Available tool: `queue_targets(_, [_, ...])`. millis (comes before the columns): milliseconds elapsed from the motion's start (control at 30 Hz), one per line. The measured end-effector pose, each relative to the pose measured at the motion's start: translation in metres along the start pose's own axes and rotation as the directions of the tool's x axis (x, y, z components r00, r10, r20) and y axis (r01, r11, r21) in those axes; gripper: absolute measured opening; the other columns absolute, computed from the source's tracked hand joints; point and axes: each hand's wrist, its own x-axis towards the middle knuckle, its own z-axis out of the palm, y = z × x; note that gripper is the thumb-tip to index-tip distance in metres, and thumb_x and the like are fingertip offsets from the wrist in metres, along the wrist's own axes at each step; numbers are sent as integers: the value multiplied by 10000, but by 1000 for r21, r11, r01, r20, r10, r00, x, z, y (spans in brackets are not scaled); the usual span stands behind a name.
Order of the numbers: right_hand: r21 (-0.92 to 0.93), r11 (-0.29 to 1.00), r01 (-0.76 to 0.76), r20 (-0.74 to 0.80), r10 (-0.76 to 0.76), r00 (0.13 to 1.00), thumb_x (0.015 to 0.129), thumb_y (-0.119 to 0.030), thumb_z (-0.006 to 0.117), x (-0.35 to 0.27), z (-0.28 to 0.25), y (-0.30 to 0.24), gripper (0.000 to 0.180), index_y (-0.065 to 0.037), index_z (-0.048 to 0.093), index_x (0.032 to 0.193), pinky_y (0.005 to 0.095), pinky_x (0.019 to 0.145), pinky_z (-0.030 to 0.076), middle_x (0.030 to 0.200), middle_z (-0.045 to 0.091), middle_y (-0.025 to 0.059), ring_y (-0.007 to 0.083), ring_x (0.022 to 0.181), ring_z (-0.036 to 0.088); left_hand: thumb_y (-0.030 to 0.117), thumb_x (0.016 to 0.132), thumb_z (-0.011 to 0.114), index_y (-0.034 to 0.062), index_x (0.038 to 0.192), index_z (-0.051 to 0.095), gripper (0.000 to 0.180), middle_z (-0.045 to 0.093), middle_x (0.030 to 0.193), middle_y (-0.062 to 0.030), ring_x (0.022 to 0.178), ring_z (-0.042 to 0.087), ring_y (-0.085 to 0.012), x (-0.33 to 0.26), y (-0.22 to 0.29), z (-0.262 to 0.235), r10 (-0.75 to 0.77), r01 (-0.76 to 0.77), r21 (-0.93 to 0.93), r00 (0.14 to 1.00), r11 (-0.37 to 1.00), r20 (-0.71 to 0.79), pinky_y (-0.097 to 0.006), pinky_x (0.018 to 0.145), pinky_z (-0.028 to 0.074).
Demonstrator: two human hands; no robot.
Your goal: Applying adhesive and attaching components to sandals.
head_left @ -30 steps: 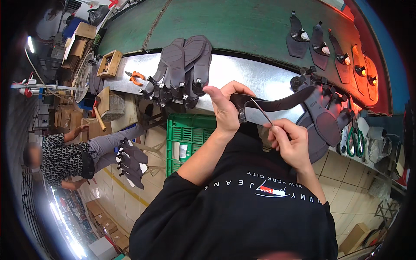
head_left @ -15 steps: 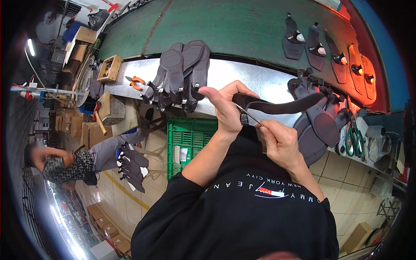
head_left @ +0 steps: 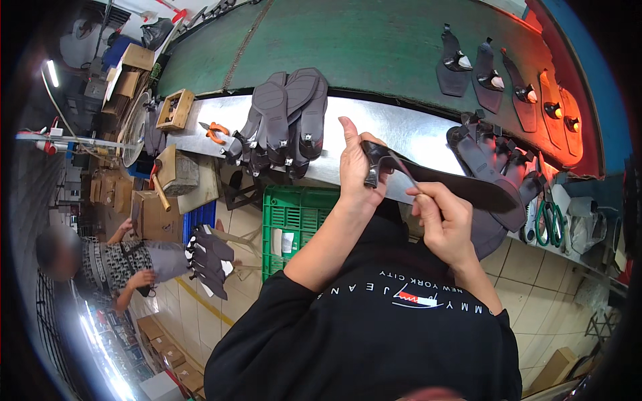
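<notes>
My left hand grips the strap end of a dark sandal sole, thumb pointing up and away from it. A glossy black strap shows beside the fingers. The sole stretches off to the right, its far end over a pile of soles. My right hand is closed in a pinch on a thin, flat-looking rod-like tool, which slants up to the left toward the strap. Its tip lies close to the strap; whether it touches is unclear.
Soles with straps lie piled on the metal bench at left, more at right. Beyond runs a green conveyor belt. Orange-handled pliers, a hammer, green scissors, a green crate and a co-worker surround me.
The sole has tilted, its right end dropping lower. My left hand has turned, and the tool now slants more steeply. At left, the co-worker has shifted and spread their arms.
</notes>
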Motion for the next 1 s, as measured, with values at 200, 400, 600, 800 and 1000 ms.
queue_targets(200, [-174,985,1,-29,-6,1000,881,-17,541,4,9,29,148,-29,609,1013,306,488,431,610,575,102,189,509,573,692,898,287,87,726,514,669,597,654,-60,511,569,-164,-6,-12,-3,-111,111,13,993,994,-44,-267,474,472])
queue_targets(400, [4,991,-132,87,131,988,885,-11,535,6,14,37,157,9,604,1025,227,523,409,645,561,30,82,560,521,638,885,453,30,884,560,617,624,714,-98,554,600,-169,2,-16,-20,-160,141,311,987,940,36,-285,511,500])
queue_targets(600, [74,997,6,-104,2,995,769,-19,701,4,29,34,307,9,596,1056,230,510,407,790,584,51,84,594,529,604,870,522,140,928,548,468,623,792,-12,672,607,-148,10,-30,-24,-403,402,-129,915,907,14,-263,533,494])
queue_targets(800, [-71,983,171,-243,-184,953,715,19,736,11,22,33,295,9,629,990,207,506,427,834,593,73,96,587,543,646,886,424,131,1083,551,566,619,948,-57,821,607,-187,-5,-41,-11,-436,482,-225,871,847,225,-345,718,525])
queue_targets(1000, [-221,950,220,14,-222,975,727,-33,743,13,4,24,239,-4,640,941,277,511,481,815,600,85,142,594,604,682,892,338,91,1078,563,659,612,900,-56,771,603,-185,-5,-32,-16,-435,485,-76,834,871,340,-326,648,521])
